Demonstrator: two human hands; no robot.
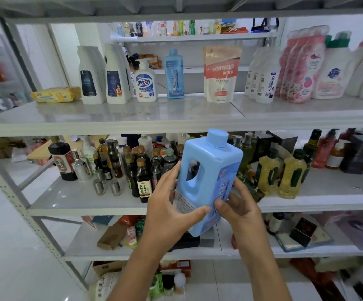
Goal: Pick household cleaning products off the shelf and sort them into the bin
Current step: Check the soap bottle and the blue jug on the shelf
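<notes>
Blue detergent jug [208,177] hangs tilted in mid-air just in front of the sauce bottles [141,170]. The fingers of the left hand [171,205] and right hand [239,211] are wrapped round its lower half. Gripped so low, it may tip or slip and knock that glass. Count: one jug held, two hands, one similar blue bottle [174,74] on the upper shelf [111,118].

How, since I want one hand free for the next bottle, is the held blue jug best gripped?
Hook through the cut-out handle high on the blue jug, coming from its left: the opening sits on that edge, by the left hand. The right hand too holds only the lower body.
</notes>
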